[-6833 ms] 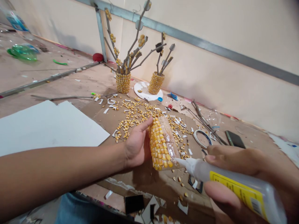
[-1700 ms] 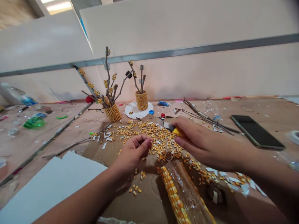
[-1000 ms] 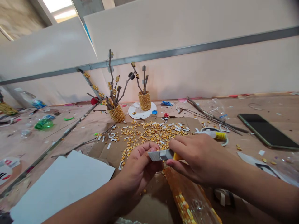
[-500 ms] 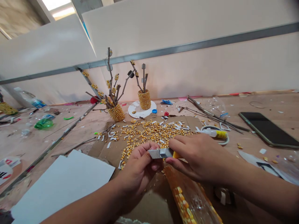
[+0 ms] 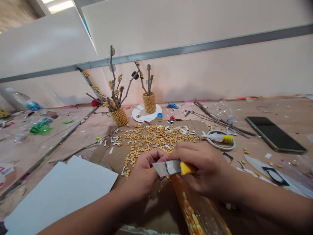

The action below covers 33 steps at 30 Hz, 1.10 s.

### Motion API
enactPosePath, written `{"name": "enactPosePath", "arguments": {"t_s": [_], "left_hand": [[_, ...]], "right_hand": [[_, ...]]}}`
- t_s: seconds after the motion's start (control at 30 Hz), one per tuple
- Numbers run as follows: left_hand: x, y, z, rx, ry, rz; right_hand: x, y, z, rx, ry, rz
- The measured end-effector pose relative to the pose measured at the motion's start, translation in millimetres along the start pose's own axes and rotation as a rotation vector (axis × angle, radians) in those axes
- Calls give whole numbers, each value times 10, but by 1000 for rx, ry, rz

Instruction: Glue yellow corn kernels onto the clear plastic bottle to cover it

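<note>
My right hand [image 5: 202,166] is closed round the yellow handle of a utility knife [image 5: 172,167], its wide blade out and pointing left. The blade lies at the fingertips of my left hand [image 5: 144,174], which is closed in a pinch. Whatever those fingers hold is small and hidden behind the blade and fingers. Below my right hand a clear plastic bottle [image 5: 202,209], partly covered with corn kernels, lies on the cardboard [image 5: 158,213]. Loose corn kernels [image 5: 156,135] are spread over the cardboard beyond my hands, with white paper scraps among them.
Two corn-covered pots [image 5: 119,116] with twigs stand at the back, one on a white disc [image 5: 137,114]. To the right lie a glue bottle [image 5: 220,138] on a tape roll [image 5: 226,147], dry branches [image 5: 215,118] and a phone [image 5: 276,133]. White sheets [image 5: 63,192] lie left.
The glue bottle, earlier in my right hand, lies on the tape roll; the knife is in that hand instead. My left hand has let go of the corn-covered bottle. Lately the blade has tilted slightly.
</note>
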<state>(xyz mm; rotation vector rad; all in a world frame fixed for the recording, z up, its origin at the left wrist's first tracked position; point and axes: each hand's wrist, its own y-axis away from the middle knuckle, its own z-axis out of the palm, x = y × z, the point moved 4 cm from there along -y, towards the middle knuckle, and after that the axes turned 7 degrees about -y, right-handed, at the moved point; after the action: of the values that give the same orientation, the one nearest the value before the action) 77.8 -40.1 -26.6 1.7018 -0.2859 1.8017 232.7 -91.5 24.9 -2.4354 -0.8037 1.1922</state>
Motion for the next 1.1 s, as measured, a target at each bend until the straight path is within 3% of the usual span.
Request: {"name": "enactPosePath", "arguments": {"t_s": [0.2, 0.37, 0.6, 0.77, 1.1], "left_hand": [[169, 21, 6, -25, -122, 68], [152, -11, -41, -90, -103, 74], [5, -66, -48, -134, 25, -80], [100, 30, -3, -116, 237, -132], [156, 78, 33, -270, 357, 18]], "right_hand": [[-10, -3, -62, 29, -4, -7], [51, 38, -67, -51, 33, 60], [25, 40, -10, -122, 173, 34], [70, 8, -90, -128, 207, 159], [47, 77, 66, -254, 259, 122]]}}
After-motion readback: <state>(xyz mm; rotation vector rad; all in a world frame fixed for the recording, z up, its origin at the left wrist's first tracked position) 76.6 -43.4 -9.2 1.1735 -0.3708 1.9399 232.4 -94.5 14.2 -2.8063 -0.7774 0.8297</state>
